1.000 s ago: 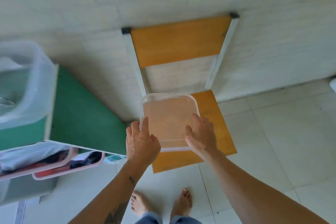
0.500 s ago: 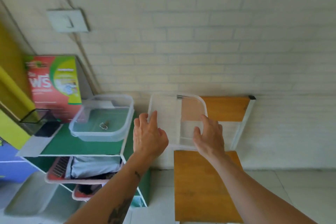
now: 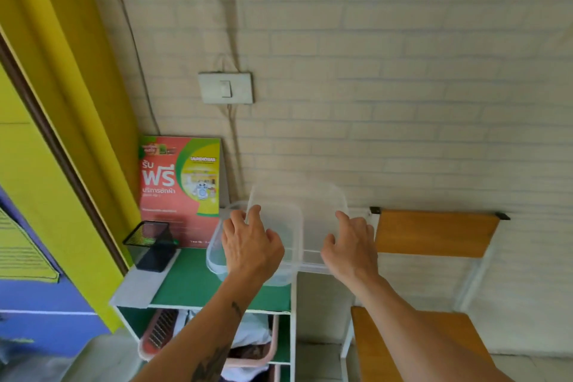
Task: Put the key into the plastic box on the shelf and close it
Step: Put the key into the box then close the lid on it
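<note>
Clear lid (image 3: 313,220) in both hands, half over open plastic box (image 3: 217,253) on shelf (image 3: 192,285).
</note>
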`<state>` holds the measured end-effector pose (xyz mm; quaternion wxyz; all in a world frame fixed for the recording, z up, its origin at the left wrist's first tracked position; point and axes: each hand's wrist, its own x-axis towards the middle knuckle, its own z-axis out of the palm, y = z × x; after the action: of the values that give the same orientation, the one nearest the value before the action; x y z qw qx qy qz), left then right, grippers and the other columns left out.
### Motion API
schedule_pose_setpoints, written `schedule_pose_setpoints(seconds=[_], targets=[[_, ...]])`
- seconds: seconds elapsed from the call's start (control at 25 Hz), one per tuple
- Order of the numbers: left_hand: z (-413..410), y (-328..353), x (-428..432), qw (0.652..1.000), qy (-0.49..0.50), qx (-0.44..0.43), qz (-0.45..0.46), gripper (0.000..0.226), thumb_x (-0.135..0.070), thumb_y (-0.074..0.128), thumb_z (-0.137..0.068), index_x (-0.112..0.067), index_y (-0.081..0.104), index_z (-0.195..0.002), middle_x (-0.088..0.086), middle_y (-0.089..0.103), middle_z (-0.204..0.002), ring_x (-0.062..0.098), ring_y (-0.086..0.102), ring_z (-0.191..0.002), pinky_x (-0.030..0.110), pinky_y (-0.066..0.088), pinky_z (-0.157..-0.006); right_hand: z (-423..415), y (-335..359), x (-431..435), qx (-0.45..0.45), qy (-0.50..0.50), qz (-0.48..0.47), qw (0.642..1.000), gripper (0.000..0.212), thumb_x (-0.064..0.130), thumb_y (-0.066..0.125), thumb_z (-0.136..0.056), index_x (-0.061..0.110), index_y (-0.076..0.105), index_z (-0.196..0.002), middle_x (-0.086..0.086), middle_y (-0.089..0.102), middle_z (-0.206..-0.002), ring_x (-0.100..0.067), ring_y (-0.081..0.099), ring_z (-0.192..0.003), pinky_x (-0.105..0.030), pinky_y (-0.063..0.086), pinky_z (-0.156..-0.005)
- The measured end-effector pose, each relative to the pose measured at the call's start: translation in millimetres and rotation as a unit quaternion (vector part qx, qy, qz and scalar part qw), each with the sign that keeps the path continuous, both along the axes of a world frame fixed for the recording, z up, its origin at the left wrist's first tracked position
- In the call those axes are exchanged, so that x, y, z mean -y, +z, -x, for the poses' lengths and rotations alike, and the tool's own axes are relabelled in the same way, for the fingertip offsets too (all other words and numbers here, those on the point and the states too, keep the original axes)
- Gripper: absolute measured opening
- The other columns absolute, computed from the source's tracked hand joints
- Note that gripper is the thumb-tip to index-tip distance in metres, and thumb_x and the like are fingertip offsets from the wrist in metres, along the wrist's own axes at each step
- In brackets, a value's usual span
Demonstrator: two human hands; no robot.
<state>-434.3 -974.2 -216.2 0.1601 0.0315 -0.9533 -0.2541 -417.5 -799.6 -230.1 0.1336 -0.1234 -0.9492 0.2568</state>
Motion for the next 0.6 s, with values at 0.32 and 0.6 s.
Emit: schedule_pose_setpoints(seconds=[0.32, 0.6], targets=[[48.6, -29.3, 94.0, 0.989, -0.06, 0.137, -0.004, 0.058, -0.02, 0.047, -0.085, -0.02, 0.035, -0.141, 0.013, 0.043, -0.135, 0.033, 0.039, -0.12, 0.046, 0.039, -0.103, 35.2, -7.3, 91.2, 0.096, 0.01, -0.012, 0.995, 0.052, 0.021, 0.05, -0.09, 0.017, 0.039, -0.14, -0.011, 0.045, -0.127, -0.027, 0.04, -0.118, -0.036, 0.045, -0.091], [64.3, -44.7, 111.5, 0.977, -0.101, 0.183, -0.038, 0.06, -0.019, 0.048, -0.086, -0.022, 0.035, -0.145, 0.012, 0.042, -0.139, 0.032, 0.035, -0.126, 0.048, 0.036, -0.107, 49.9, -15.4, 101.9, 0.171, 0.009, -0.019, 0.985, 0.054, 0.017, 0.047, -0.087, 0.016, 0.038, -0.14, -0.013, 0.044, -0.128, -0.031, 0.038, -0.122, -0.038, 0.042, -0.09]])
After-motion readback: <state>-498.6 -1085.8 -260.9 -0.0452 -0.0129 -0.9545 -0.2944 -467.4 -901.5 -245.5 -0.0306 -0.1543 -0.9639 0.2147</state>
